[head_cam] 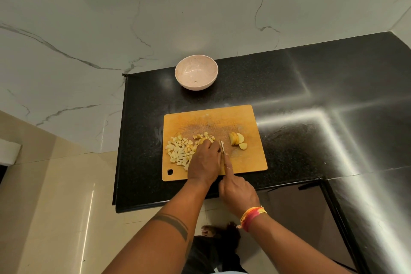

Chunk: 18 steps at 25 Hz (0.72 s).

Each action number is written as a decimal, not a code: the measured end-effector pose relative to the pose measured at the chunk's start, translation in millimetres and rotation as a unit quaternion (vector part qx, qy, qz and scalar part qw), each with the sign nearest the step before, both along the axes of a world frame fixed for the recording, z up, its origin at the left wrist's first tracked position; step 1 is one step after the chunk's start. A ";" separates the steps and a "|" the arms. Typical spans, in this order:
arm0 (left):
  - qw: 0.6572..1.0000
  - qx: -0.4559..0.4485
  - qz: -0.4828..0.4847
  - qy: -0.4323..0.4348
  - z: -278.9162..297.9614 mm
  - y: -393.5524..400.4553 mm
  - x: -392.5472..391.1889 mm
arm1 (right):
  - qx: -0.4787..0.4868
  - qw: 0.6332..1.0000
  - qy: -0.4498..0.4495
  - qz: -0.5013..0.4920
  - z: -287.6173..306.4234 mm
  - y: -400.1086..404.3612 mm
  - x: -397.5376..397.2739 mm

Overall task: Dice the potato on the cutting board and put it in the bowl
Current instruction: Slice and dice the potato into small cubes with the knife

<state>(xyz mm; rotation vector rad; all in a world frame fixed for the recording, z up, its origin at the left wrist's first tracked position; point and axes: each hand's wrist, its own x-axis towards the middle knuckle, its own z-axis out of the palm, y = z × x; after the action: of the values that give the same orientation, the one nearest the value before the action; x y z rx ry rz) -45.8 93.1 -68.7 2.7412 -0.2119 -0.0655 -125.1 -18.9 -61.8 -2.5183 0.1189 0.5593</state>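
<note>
Head view looked steeply down on both hands at work over the cutting board (244, 162). Fingers of the left hand (205, 162) lay curled together, tips pressed down on a potato piece (205, 140) at the board's middle, most of it hidden beneath them. Just beside it, at its 3 o'clock, the right hand (236, 192) gripped a knife (222, 147), fingers wrapped round the handle and the forefinger stretched along the spine; the narrow blade stood edge-down, close against the left fingertips. Whether it touched the potato could not be told.

At 9 o'clock from the left hand lay a heap of pale diced potato (180, 151), spread over the board's left half. At 3 o'clock from the knife sat several uncut potato slices (238, 140), leaning together, yellow skin showing. A hanging hole (170, 171) pierced the board's near left corner.

A braided wristband (252, 217) in orange, yellow and pink circled the right wrist; a dark band tattoo (173, 223) crossed the left forearm.

At 12 o'clock from the board, well apart, stood the pink speckled bowl (196, 72), holding no dice. Board and bowl rested on the black speckled desk (300, 100), backed by a white veined marble wall (89, 18). No brand, label or writing could be read anywhere.
</note>
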 end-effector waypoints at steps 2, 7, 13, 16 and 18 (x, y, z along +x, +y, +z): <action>1.000 -0.009 0.026 -0.001 0.8 5.2 4.3 | 0.012 1.000 -0.014 0.008 0.2 8.2 11.2; 0.999 -0.033 0.038 -0.005 4.2 13.4 11.4 | 0.091 0.995 -0.042 -0.011 9.4 -0.3 11.5; 0.985 -0.125 0.116 0.003 21.7 14.7 25.4 | 0.200 0.977 -0.042 -0.064 15.9 1.2 21.4; 0.978 -0.163 0.131 -0.009 25.7 17.5 32.6 | 0.233 0.966 -0.060 -0.099 20.7 2.6 24.6; 0.966 -0.213 0.150 0.011 26.4 14.8 36.7 | 0.238 0.961 -0.068 -0.121 25.4 4.3 26.8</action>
<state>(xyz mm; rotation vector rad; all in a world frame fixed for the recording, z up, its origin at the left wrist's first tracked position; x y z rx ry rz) -9.1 107.9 -42.4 2.3115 0.1789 0.0298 -98.3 -14.6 -36.4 -2.0268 0.2114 0.2717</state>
